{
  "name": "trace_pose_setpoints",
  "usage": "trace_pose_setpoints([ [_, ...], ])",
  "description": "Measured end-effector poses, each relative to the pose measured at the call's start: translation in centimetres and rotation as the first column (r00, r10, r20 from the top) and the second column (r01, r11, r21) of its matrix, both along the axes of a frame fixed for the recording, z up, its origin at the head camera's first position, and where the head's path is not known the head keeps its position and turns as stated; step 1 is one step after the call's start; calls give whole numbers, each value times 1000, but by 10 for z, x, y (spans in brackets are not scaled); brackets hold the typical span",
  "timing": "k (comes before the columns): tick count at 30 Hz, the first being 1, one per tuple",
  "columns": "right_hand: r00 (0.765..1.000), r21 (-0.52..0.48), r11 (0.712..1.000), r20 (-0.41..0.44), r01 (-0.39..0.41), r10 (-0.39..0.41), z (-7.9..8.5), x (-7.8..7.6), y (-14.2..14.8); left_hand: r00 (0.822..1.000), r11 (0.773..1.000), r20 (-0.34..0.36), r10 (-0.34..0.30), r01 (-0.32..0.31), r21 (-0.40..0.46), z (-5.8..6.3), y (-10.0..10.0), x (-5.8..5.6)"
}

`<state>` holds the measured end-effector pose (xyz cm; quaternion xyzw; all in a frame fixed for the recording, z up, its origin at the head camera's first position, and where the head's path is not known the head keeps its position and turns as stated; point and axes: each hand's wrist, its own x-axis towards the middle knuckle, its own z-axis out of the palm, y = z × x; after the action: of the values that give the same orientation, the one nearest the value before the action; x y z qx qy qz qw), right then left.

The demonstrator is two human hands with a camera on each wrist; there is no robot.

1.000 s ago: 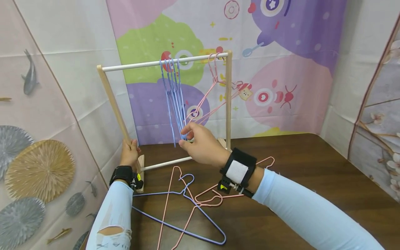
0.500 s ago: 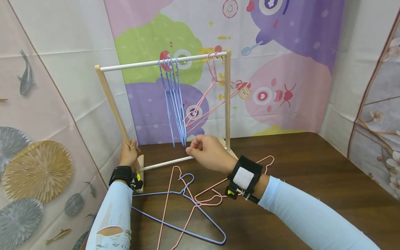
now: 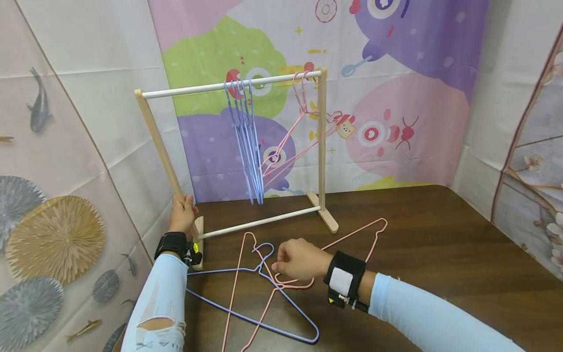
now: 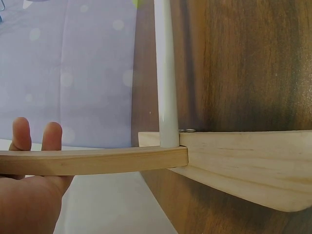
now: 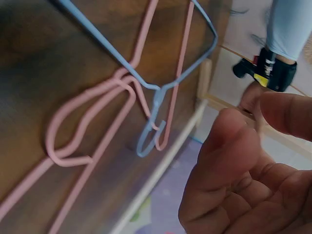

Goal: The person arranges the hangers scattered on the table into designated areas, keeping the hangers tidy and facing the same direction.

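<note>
"What does the right wrist view add?"
"The loosely bent fingers of the right hand [image 3: 303, 259] hold nothing. It also bares the crossed pale-pink wire hangers [image 5: 51, 124], partly covered in the head view."
"And the left hand [image 3: 181, 215]?"
"Curled round the left post of the pale wooden rack with white round bars [image 3: 189, 90]; the left wrist view shows its fingertips beyond the post."
"Where's everything lying?"
"In front of the rack, on the dark brown worktop [image 3: 418, 230]: those pink ones and a periwinkle-blue wire hanger [image 5: 157, 97]."
"Right hand's pose?"
"Knuckles up, before the rack, above the hangers."
</note>
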<state>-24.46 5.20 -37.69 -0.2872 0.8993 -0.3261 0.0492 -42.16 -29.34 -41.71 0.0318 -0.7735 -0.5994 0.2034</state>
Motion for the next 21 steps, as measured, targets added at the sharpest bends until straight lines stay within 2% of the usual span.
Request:
trace_pose_setpoints([
  [11, 1000, 40, 999, 15, 0, 0, -48, 9, 1, 1000, 1000, 5, -3, 3, -17, 0, 0, -1],
  [18, 997, 216, 976, -78, 38, -21, -78, 18, 1, 1000, 1000, 5, -4, 4, -6, -1, 0, -2],
  [21, 994, 232, 972, -108, 43, -19, -84, 22, 1, 1000, 1000, 3, -3, 4, -22, -1, 0, -1],
])
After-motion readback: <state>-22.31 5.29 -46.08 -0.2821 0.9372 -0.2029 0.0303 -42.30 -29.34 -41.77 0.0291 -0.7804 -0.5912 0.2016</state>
